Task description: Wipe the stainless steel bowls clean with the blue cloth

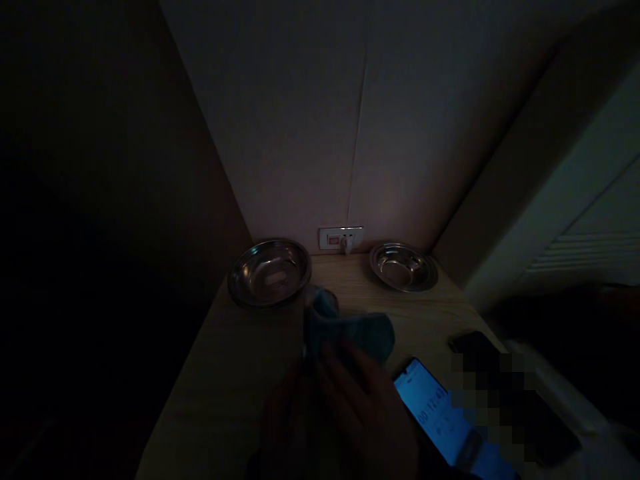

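Note:
A folded teal cloth (360, 333) is between my hands over the wooden table, its left end curled up in a loop. My right hand (367, 400) has its fingers closed on the cloth's lower middle. On the other side my left hand (285, 407) grips the lower left edge, though its fingertips are dim and partly hidden. Motion and the poor light blur both the cloth and the fingers. I cannot make out what kind of cloth it is.
A larger steel bowl (270, 273) stands at the back left of the table (210, 373), a smaller steel dish (404, 268) at the back right. A lit phone (435, 413) showing a timer lies beside my right hand, with a dark object (540, 420) farther right. A wall socket (341, 239) holds a plug.

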The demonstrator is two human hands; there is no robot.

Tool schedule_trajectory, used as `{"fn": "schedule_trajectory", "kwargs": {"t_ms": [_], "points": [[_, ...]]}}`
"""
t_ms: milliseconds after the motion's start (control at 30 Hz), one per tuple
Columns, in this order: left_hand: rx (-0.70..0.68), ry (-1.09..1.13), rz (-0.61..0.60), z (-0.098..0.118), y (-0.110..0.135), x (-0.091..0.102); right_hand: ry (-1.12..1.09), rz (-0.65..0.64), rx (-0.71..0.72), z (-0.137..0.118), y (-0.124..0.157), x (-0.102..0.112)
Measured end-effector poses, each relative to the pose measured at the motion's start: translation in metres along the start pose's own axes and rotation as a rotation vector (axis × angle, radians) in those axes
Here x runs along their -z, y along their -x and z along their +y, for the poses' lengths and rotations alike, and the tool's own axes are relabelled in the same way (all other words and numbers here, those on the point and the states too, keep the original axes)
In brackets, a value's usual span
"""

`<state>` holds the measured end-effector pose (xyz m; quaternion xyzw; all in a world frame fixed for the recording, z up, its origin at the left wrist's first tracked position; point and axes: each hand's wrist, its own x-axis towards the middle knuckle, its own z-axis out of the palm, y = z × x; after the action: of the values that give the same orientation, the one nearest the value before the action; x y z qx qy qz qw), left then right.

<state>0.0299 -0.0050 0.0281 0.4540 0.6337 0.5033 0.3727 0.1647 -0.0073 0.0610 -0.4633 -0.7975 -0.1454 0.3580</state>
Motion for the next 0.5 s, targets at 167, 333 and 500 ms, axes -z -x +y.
{"fn": "schedule_trajectory", "kwargs": {"t_ms": [167,333,500], "points": [[-0.051,0.023,-0.092,0.006,-0.002,0.002,-0.094,-0.039,-0.068,0.002,-0.017,0.001],[-0.023,0.032,-0.049,-0.005,-0.001,0.004,-0.065,-0.008,-0.035,-0.002,-0.015,0.002],[-0.035,0.046,-0.099,-0.011,0.001,0.003,-0.123,-0.033,-0.074,0.003,-0.02,0.002]]}}
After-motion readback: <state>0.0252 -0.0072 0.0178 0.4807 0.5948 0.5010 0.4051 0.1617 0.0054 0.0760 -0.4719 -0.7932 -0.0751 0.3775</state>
